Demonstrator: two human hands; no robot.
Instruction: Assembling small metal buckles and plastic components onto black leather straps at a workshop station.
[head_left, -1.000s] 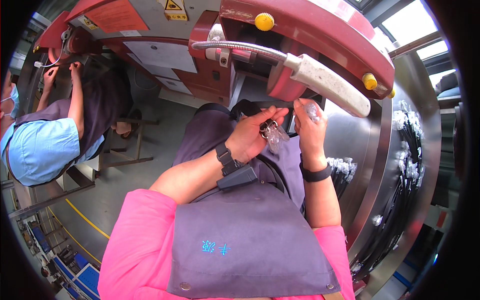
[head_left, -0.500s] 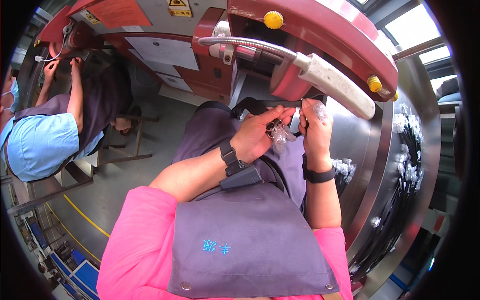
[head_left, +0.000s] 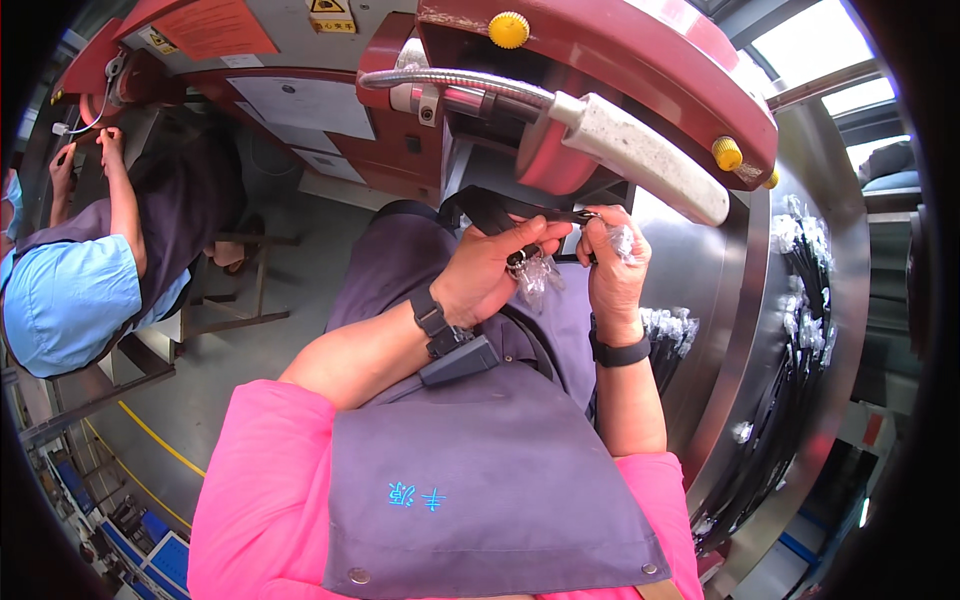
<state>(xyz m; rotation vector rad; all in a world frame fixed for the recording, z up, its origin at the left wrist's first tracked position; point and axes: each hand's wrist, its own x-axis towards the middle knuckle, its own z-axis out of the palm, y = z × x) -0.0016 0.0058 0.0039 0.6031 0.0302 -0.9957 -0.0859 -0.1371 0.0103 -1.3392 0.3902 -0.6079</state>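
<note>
A black belt-like strap point(head_left: 487, 208) loops over the fingers of my left hand point(head_left: 475, 272) and runs across to my right hand point(head_left: 614, 280). The left hand is closed round the strap, with a metal ring and crumpled clear plastic point(head_left: 538, 282) hanging below its fingers. At the strap's other part, my right thumb and fingers are pinched together. More clear plastic point(head_left: 622, 244) shows at that hand. Both hands are above my lap, just below a red wheel point(head_left: 555, 160) of the machine. The fingers partly cover the strap's small metal parts.
A pale elongated lamp-like head point(head_left: 650, 155) on a flexible metal hose juts over the hands. On the right, a metal trough point(head_left: 735, 330) holds many black straps point(head_left: 790, 370) with plastic-wrapped ends. A co-worker in blue point(head_left: 85, 300) sits at a similar machine on the left.
The whole view has shifted slightly left. Beside my left hand, the strap now bulges up in a wider loop. My right hand has turned a little, still pinching.
</note>
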